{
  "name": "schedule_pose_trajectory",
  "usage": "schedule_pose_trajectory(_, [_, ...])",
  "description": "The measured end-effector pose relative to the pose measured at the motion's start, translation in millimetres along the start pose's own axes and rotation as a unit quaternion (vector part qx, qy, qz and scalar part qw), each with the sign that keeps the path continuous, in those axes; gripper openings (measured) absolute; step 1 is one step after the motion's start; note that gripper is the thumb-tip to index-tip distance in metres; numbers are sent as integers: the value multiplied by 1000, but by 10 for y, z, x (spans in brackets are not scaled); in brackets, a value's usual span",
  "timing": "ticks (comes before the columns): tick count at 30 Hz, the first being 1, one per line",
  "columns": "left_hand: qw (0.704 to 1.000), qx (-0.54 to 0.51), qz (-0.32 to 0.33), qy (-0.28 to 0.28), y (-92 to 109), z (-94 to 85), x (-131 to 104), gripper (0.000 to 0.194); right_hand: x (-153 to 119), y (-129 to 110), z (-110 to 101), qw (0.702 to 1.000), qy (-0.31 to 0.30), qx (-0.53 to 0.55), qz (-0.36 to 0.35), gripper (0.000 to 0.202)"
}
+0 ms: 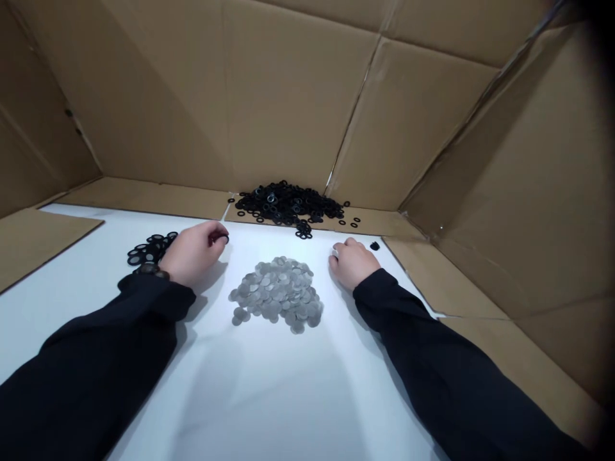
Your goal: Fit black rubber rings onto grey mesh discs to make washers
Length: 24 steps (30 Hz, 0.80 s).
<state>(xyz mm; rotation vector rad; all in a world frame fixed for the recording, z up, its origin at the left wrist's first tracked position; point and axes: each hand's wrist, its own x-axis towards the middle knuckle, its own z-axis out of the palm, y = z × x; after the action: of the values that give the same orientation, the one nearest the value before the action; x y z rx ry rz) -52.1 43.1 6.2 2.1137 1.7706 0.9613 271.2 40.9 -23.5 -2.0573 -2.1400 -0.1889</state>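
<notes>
As hands point(273, 259) rest, grey discs point(277, 294) between

The rings point(288, 203) are black and the discs point(277, 294) are grey. The table point(269, 390) is white, the cardboard point(288, 89) is plain brown, the sleeves point(96, 358) black.

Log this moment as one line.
left hand: pinching black ring | right hand: resting by single black ring | centre: grey discs | back: black ring pile
</notes>
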Motion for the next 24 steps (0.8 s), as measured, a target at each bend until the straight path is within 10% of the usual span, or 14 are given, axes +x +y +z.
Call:
schedule_pose_trajectory(10, [985, 142, -25, -93, -81, -82, 77, 33, -6, 55, 97, 993, -3, 114, 14, 16])
schedule_pose_trajectory(17, [967, 217, -2, -133, -88, -61, 76, 37, -149, -258, 115, 909, 10, 418, -9, 18])
schedule_pose_trajectory(24, [945, 295, 84, -109, -99, -67, 71, 28, -221, -445, 102, 882, -6, 471, -14, 17])
